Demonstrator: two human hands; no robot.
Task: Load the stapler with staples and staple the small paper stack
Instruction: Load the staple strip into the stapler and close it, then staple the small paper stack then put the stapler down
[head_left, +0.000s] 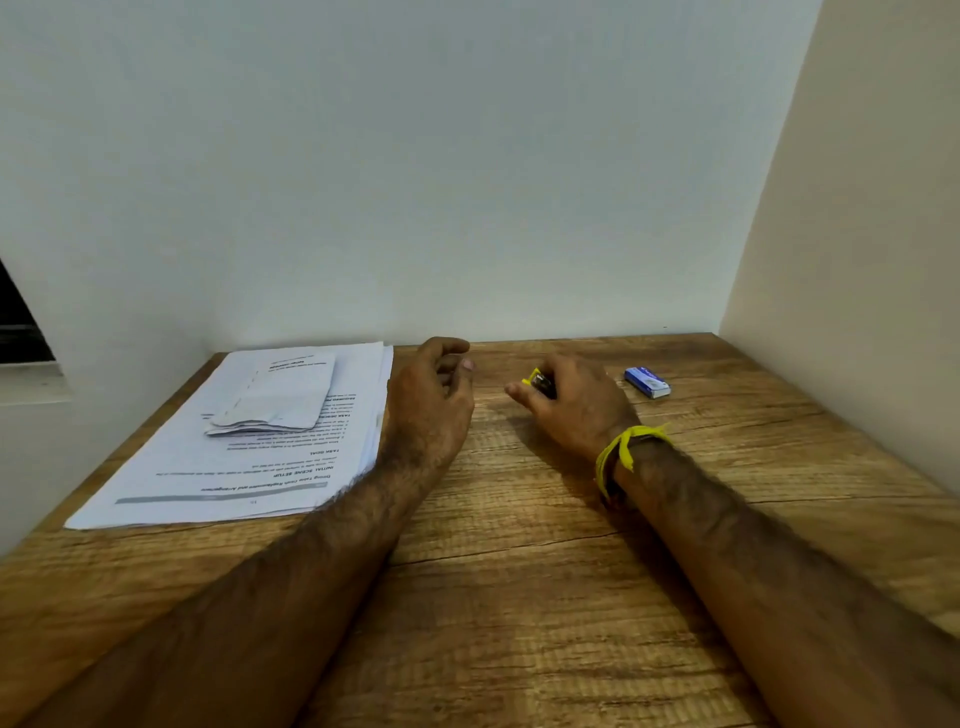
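Note:
A small yellow and dark stapler (539, 380) sits inside my right hand (574, 402), which is closed around it near the back middle of the wooden desk (519, 571); most of the stapler is hidden by my fingers. My left hand (431, 400) hovers just to the left of it, fingers loosely curled and holding nothing. A small blue staple box (647, 382) lies on the desk to the right of my right hand. A small folded paper stack (275, 397) rests on top of a larger pile of printed sheets (228, 467) at the left.
White walls close the desk at the back and on the right. A dark window opening (21, 317) shows at the far left. A yellow thread band (621, 452) is tied round my right wrist.

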